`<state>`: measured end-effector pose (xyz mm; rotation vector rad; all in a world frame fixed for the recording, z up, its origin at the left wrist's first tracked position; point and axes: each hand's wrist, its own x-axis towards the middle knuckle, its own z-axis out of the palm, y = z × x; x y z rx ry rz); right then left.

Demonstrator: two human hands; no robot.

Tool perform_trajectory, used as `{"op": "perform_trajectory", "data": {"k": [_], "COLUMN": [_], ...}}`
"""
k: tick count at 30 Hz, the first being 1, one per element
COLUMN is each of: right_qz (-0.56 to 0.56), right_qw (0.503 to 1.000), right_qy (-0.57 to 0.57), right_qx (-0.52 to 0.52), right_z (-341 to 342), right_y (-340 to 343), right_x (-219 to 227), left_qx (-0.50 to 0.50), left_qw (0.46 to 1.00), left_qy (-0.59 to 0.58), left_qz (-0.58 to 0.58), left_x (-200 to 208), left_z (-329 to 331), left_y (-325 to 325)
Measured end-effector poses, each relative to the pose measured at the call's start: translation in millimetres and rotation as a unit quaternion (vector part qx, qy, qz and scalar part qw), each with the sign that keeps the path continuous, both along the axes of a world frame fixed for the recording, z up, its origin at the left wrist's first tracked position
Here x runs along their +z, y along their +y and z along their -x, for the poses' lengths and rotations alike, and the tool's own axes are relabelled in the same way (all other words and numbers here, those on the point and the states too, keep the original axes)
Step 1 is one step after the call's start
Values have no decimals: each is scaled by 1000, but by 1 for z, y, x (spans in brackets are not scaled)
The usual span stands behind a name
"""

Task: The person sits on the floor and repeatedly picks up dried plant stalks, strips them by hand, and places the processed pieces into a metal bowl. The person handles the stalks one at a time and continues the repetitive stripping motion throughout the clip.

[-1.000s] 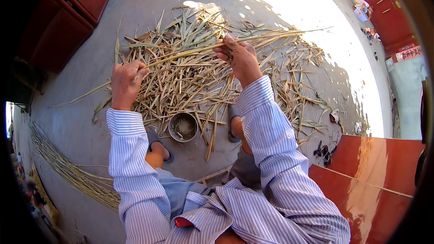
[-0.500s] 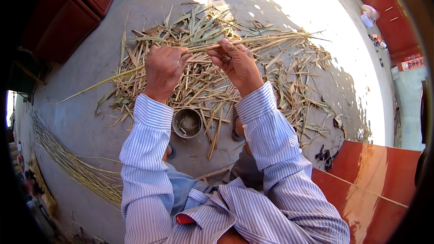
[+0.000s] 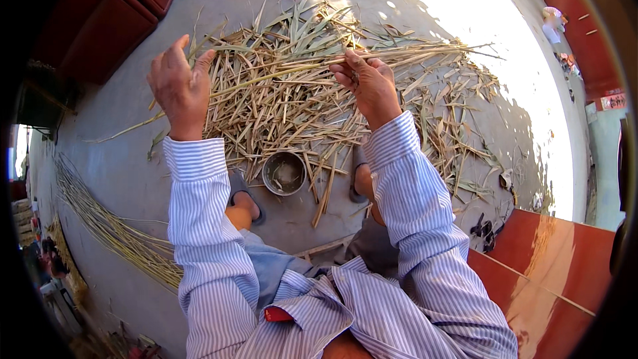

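Observation:
Over a pile of cut reed pieces and dry leaves (image 3: 286, 110), my right hand (image 3: 369, 86) pinches a long, yellowish reed stalk (image 3: 266, 78) between thumb and fingers. From there the stalk slants down to the left, passes behind my left hand (image 3: 179, 86), and its thin end reaches over bare floor. My left hand is raised, fingers apart, with nothing in it. Several more long stalks (image 3: 425, 52) lie to the right of my right hand, across the top of the pile. A round metal bowl (image 3: 286, 193) with murky contents stands between my feet.
A bundle of long thin stalks (image 3: 123, 226) lies on the floor at left. Dark red furniture (image 3: 100, 20) stands at upper left, and a red panel (image 3: 571, 252) at lower right. Black straps (image 3: 488, 229) lie beside the panel. A person (image 3: 553, 20) is far off at right.
My left hand has let go of the stalk, opened and moved left. My right hand still pinches it. The whole view has shifted slightly.

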<state>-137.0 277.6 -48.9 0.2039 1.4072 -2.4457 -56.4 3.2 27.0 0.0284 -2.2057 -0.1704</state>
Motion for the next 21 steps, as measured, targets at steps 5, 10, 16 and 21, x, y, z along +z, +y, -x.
{"op": "perform_trajectory", "data": {"k": [5,10,16,21], "right_qz": [-35,-88,-119,-60], "right_qw": [999,995,992,992], "right_qy": [10,39,49,87], "right_qx": [31,19,3,70], "right_z": [-3,12,11,-16], "right_y": [-13,12,28,-9], "right_x": [2,2,11,17], "left_qx": [-187,-171,-208,-258], "left_qw": [959,863,795,832], "left_qy": [-212,-433,-451,-322], "left_qz": [-25,-194,-348,-370], "left_x": [-39,-51,-67,-73], "left_z": [3,-5,-12,6], "left_y": [23,0,-9,74]}}
